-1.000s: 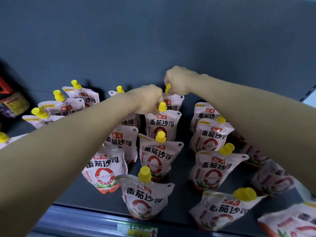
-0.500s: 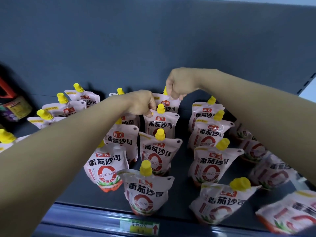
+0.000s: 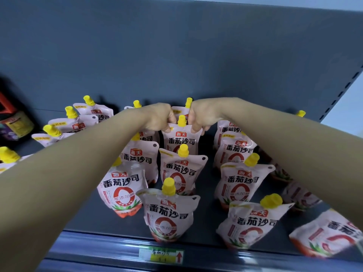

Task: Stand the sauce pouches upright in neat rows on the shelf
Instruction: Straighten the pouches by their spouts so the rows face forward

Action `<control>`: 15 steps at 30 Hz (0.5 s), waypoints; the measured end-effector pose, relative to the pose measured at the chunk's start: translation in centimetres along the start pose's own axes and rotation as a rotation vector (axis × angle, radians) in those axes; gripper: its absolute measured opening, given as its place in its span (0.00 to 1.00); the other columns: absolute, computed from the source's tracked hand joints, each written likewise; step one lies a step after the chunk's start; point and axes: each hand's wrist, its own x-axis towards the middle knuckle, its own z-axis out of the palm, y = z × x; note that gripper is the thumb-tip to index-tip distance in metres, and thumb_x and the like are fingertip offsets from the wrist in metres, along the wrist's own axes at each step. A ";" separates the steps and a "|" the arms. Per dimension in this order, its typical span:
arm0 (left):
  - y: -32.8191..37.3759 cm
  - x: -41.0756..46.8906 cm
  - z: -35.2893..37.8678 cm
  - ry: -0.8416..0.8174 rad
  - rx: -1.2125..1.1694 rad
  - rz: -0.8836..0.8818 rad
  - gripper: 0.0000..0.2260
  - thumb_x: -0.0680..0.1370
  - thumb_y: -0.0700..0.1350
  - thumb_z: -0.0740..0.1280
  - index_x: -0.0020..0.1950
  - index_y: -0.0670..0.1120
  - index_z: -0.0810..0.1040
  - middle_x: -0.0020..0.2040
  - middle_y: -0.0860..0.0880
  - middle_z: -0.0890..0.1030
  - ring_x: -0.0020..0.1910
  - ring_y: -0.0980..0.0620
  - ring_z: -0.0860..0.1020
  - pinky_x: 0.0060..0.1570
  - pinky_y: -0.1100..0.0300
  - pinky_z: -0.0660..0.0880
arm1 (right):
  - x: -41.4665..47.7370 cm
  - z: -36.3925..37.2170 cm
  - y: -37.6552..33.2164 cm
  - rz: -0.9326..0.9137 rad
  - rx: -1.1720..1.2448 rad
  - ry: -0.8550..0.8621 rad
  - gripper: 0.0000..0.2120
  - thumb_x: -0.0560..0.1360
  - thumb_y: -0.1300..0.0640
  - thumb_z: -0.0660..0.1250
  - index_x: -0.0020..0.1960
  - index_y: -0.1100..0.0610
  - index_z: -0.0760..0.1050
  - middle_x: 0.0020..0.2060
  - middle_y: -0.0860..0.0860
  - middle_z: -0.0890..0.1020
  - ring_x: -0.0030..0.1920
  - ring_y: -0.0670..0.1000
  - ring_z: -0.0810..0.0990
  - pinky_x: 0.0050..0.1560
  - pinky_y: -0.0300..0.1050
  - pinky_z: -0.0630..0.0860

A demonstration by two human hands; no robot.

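So your shelf [image 3: 207, 222] is mostly covered in sauce pouches [image 3: 169, 214], standing in rough rows from back edge to front edge, and there's a tipped pouch [image 3: 330, 238] at the front right corner. The middle pouch [image 3: 181, 141] stands upright near the back edge. Your left hand [image 3: 159, 118] pinches its top left corner and your right hand [image 3: 200, 116] pinches the top right, with its yellow cap [image 3: 181, 121] poking up between them.
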 end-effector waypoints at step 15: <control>-4.5 -7.9 -6.3 0.291 0.046 -0.034 0.11 0.71 0.36 0.70 0.51 0.46 0.82 0.40 0.49 0.82 0.39 0.52 0.78 0.39 0.66 0.70 | 1.7 -5.2 -4.9 -0.127 0.022 0.192 0.04 0.73 0.59 0.68 0.44 0.59 0.81 0.39 0.55 0.81 0.39 0.53 0.80 0.40 0.41 0.76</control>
